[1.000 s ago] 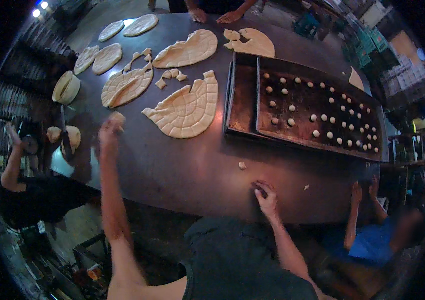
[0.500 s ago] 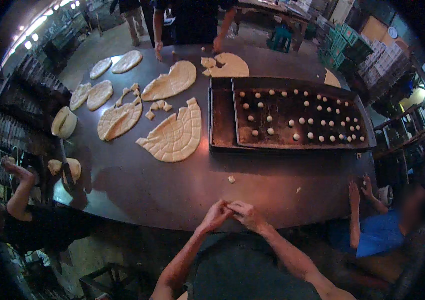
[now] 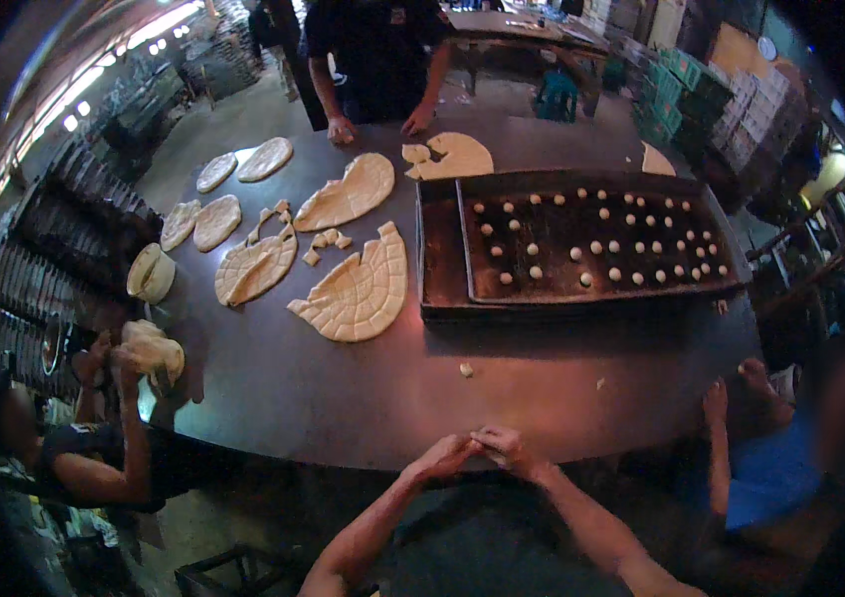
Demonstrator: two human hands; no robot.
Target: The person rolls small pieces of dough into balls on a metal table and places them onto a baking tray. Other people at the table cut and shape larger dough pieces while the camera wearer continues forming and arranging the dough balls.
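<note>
At the near edge of the table [image 3: 343, 398], my left hand [image 3: 445, 456] and my right hand [image 3: 508, 449] meet fingertip to fingertip. Both have their fingers pinched together, and whatever lies between them is hidden. Just beyond them sits a small lump of dough [image 3: 466, 369]. Farther off to the left lies a flat dough sheet [image 3: 368, 303] scored into small pieces, with part of it cut away. A dark baking tray [image 3: 470, 284] at the right holds several small dough balls, spaced apart; the largest-looking one [image 3: 574, 255] is near its middle.
More flat dough sheets [image 3: 348, 194] cover the table's far left. A co-worker on the left has both hands on a thick dough mass [image 3: 156, 353], beside a dough roll [image 3: 151, 274]. Another person's hands [image 3: 341, 130] rest at the far edge. A blue-sleeved co-worker [image 3: 765, 468] is at right.
The view has tilted up slightly. My hands stay joined at the table edge. The left co-worker has brought both hands to the dough mass, and the blade there no longer shows.
</note>
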